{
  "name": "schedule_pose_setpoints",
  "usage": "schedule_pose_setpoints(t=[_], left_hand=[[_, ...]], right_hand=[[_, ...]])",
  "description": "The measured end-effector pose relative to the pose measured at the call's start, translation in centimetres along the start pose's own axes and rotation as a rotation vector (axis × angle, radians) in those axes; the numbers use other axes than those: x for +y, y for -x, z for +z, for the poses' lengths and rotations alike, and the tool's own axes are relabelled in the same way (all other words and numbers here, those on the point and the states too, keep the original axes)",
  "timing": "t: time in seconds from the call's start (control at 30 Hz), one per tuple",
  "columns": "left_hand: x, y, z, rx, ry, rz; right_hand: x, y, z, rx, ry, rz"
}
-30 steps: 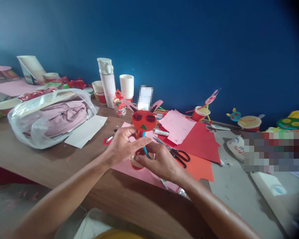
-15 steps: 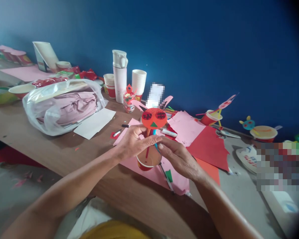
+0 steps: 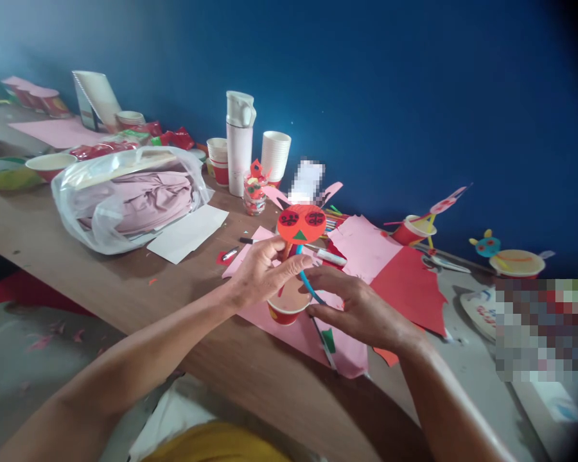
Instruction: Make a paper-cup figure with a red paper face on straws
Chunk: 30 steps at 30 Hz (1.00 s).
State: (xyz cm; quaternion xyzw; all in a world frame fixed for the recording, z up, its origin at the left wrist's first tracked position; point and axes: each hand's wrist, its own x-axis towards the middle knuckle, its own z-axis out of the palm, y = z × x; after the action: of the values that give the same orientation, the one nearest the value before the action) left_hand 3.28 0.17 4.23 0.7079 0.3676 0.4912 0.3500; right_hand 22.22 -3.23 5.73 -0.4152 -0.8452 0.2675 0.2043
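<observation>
My left hand is closed on the stick under a round orange paper face with two dark eyes and a green triangle nose. Just below it stands a red-rimmed paper cup on a pink paper sheet. My right hand pinches a blue straw that slants up from the cup's rim towards the face. Both hands meet over the cup.
On the wooden table lie a clear plastic bag of pink cloth, white paper, red paper, markers, a white flask and stacked white cups. Finished cup crafts stand along the blue wall.
My right hand has dropped lower and to the right with the blue straw, and the straw's slant is now in view. The cup has turned more upright. The camera view has shifted.
</observation>
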Motion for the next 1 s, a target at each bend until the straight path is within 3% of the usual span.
schedule_pose_setpoints(t=[0.2, 0.43, 0.6, 0.83, 1.0], left_hand=[[-0.2, 0.1, 0.0, 0.0, 0.067, -0.082], [-0.1, 0.1, 0.3, 0.002, 0.091, -0.081], [-0.5, 0.2, 0.7, 0.0, 0.177, -0.084], [-0.6, 0.3, 1.4, -0.057, 0.276, -0.095], [-0.6, 0.4, 1.8, 0.007, 0.279, -0.086]], right_hand=[[0.8, 0.4, -0.2, 0.02, -0.013, -0.002], [1.0, 0.1, 0.2, 0.092, -0.088, -0.012], [0.8, -0.3, 0.4, 0.143, -0.014, 0.014], [0.3, -0.5, 1.0, 0.113, 0.026, 0.059], [-0.1, -0.5, 1.4, 0.102, 0.039, 0.146]])
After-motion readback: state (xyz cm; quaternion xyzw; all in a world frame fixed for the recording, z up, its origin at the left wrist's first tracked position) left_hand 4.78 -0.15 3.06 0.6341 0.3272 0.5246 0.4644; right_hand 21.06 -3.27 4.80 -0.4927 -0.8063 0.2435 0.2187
